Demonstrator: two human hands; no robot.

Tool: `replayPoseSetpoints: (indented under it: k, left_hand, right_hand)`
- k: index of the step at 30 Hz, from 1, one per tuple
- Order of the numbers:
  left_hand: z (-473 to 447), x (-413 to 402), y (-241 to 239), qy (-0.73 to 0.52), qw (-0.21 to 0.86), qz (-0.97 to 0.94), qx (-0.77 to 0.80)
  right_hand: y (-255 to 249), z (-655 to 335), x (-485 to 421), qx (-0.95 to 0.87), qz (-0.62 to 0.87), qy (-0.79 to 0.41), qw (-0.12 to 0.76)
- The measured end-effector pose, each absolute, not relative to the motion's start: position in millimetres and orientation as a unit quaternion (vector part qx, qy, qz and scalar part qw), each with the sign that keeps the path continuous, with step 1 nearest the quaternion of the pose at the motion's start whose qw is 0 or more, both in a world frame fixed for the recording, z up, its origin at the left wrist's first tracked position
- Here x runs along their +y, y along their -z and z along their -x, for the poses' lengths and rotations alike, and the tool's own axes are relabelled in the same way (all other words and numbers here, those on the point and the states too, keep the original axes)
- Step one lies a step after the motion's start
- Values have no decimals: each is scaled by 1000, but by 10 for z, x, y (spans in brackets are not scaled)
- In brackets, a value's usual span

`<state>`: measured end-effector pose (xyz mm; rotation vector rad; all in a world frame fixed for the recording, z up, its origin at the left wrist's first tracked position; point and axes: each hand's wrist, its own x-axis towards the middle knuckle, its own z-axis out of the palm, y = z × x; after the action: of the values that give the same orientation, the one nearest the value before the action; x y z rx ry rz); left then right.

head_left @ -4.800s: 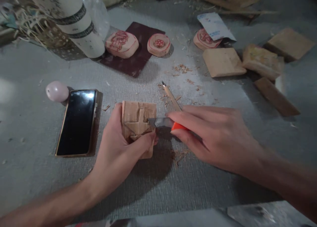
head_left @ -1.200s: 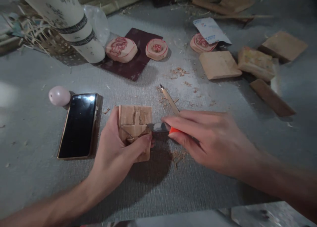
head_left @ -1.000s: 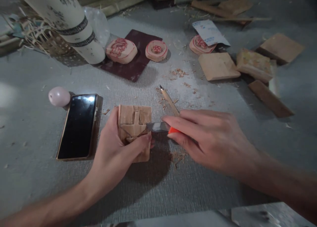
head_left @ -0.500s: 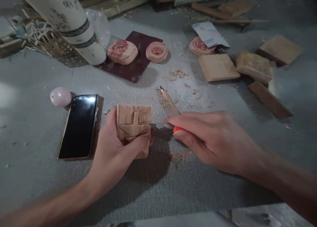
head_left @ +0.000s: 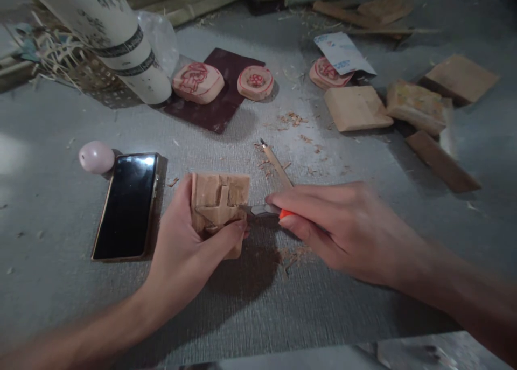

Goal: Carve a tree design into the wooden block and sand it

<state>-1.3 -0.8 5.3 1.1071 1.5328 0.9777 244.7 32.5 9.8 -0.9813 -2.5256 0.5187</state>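
Note:
My left hand (head_left: 189,246) is closed around a small wooden block (head_left: 220,203), its thumb across the lower right of the face. A raised shape is carved on that face, with cut-away hollows beside it. My right hand (head_left: 343,230) grips a carving knife (head_left: 262,210) by its orange handle, most of which is hidden in the fingers. The knife's tip meets the block's right side, close to my left thumb. Beyond my right hand lies a thin wooden-handled carving tool (head_left: 275,162) with a dark metal tip; its near end is hidden behind the hand.
Left of the block are a phone (head_left: 127,208) and a pinkish egg-shaped object (head_left: 97,158). Farther back stand a patterned white cylinder (head_left: 137,63) and red-marked wood pieces (head_left: 255,82) by a dark sheet (head_left: 214,117). Wooden blocks (head_left: 357,109) lie at right; shavings (head_left: 293,119) are scattered about.
The knife tip has moved slightly left, farther onto the block's face, and my right hand has shifted a little left with it. The block is tilted slightly differently in my left hand.

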Motion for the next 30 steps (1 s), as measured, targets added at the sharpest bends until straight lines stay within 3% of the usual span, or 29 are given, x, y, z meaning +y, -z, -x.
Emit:
replayPoseSetpoints:
  k: [13,22,30]
  left_hand:
    - [7,-23,-72,-387,515,-435,629]
    - [-28,-4,-97,-406,549,-421,597]
    - [-6,12,-70,-420,499,-446,612]
  right_hand:
    - [-76,-2412,311,-888,368,-196,194]
    - [-103,-2408,290,-897,381,-9,224]
    - [-100,-2434,312,-908,351,-84,213]
